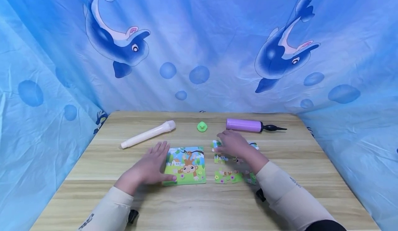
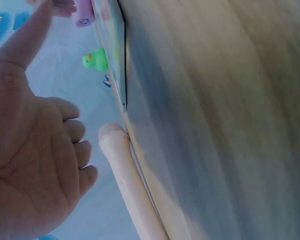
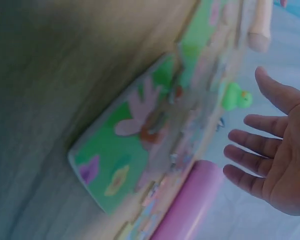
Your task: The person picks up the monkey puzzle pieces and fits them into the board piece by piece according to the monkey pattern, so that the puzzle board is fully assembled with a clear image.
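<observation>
A square monkey picture puzzle (image 1: pixel 189 175) lies on the wooden table in front of me. My left hand (image 1: pixel 150 167) is at its left side with the fingers pointing away, and its thumb reaches over the picture's lower left part. To the right of it lie loose puzzle pieces (image 1: pixel 228 177) set out in rough rows, with gaps between them. Over the upper rows hovers my right hand (image 1: pixel 234 144), hiding several of them. The right wrist view shows that hand with spread fingers (image 3: pixel 257 145) and nothing in its grasp, beside a large corner piece (image 3: pixel 117 162).
Along the back of the table (image 1: pixel 102 175) are a white microphone-shaped stick (image 1: pixel 147 134), a small green duck (image 1: pixel 202 126) and a purple hand pump (image 1: pixel 244 125) with a black nozzle. A blue dolphin-print curtain (image 1: pixel 217 44) hangs behind and on both sides.
</observation>
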`<action>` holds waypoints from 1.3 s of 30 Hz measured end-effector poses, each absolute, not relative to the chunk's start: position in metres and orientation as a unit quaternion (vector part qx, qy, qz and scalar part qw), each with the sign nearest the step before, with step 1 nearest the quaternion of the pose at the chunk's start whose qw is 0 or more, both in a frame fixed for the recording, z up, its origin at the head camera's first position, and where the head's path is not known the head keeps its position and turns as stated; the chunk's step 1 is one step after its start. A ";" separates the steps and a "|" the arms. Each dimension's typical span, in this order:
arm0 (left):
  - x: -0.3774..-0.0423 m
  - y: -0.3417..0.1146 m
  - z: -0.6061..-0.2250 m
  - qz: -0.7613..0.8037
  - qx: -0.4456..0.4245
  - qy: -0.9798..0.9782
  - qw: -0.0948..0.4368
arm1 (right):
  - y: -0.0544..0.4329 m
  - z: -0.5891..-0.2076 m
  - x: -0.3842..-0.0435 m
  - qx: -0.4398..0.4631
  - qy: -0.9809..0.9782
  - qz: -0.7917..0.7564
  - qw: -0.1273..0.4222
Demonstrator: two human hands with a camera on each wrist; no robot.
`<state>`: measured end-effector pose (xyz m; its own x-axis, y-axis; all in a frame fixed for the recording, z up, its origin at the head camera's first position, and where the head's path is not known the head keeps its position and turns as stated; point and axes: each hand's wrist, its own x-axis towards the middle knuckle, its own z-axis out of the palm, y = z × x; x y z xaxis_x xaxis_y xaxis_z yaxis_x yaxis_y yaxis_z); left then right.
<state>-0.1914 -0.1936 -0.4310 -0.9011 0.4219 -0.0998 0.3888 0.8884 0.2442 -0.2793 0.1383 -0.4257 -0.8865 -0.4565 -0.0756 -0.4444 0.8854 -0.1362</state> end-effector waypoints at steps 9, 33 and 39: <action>-0.188 -0.193 -0.429 0.122 0.202 0.960 0.154 | 0.132 -0.445 -0.291 -0.234 0.969 -0.035 0.073; -0.193 -0.191 -0.431 0.111 0.183 0.963 0.162 | 0.081 -0.427 -0.285 -0.386 0.919 -0.073 0.030; -0.195 -0.193 -0.433 0.118 0.184 0.962 0.162 | 0.049 -0.429 -0.284 -0.419 0.906 -0.039 0.045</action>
<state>-0.1951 -0.1927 -0.4327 -0.8801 0.3917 -0.2683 0.3149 0.9045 0.2875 -0.2836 0.0491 -0.4286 -0.6455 -0.7621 -0.0495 -0.7550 0.6466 -0.1092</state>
